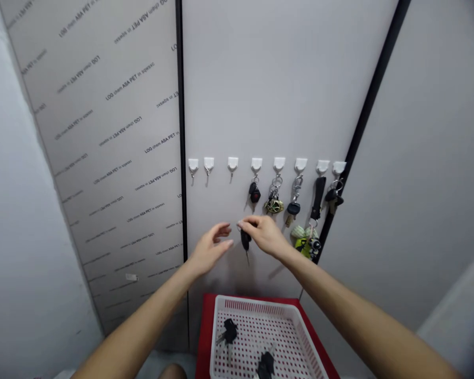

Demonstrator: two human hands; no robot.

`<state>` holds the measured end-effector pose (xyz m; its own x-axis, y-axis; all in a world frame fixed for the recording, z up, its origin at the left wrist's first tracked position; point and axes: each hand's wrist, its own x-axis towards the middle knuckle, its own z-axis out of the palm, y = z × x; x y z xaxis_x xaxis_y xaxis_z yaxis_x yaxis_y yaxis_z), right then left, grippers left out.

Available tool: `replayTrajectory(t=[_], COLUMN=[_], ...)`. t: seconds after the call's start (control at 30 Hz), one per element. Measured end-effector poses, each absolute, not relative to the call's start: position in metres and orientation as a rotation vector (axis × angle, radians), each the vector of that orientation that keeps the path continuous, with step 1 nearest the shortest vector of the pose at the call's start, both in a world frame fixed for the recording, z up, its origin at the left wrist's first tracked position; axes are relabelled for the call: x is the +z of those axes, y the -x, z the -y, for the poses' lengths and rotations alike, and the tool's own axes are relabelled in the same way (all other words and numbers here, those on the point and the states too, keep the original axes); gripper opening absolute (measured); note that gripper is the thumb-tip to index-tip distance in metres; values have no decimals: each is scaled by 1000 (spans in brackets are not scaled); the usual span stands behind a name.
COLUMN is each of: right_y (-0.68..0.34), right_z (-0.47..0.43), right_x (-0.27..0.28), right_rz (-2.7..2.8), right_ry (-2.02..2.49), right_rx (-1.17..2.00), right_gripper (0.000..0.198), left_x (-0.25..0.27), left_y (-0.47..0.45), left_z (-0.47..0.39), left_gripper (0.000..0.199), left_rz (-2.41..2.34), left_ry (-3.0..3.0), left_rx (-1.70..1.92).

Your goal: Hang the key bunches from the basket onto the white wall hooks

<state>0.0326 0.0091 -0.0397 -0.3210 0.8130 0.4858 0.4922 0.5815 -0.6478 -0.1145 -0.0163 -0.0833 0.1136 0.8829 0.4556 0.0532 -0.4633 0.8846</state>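
Pale panelling (pixel 276 95) backs the right hand (pixel 267 235), pinching a black key (pixel 245 241) dangling beneath.

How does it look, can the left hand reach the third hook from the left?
Probably yes: the left hand seems empty, below and slightly left of the third hook, and nothing appears between them.

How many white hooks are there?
8, in one row on the panel: the first hook, second hook and third hook at the left; then the fourth hook, fifth hook, sixth hook, seventh hook and eighth hook further right. None looks hidden.
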Motion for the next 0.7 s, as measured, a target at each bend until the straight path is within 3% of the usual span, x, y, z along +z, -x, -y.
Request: replayTrajectory(t=[0.17, 0.43, 0.7], right_y=[-5, 11, 12], right_z=[-25, -57, -62], right_x=[6, 42, 32], right_rz=[1901, 1624, 1749], right_ry=[1020, 1109, 1191], right_rx=[115, -118, -143], right_gripper=[22, 20, 25], left_x=[-40, 11, -3], left_y=[97, 99, 103], left_z=[-10, -35, -43], left_gripper=[10, 11, 17], left_rz=[-873, -856, -914], left_ry=[-1557, -1252, -1189], left_rx=[1529, 1673, 1562])
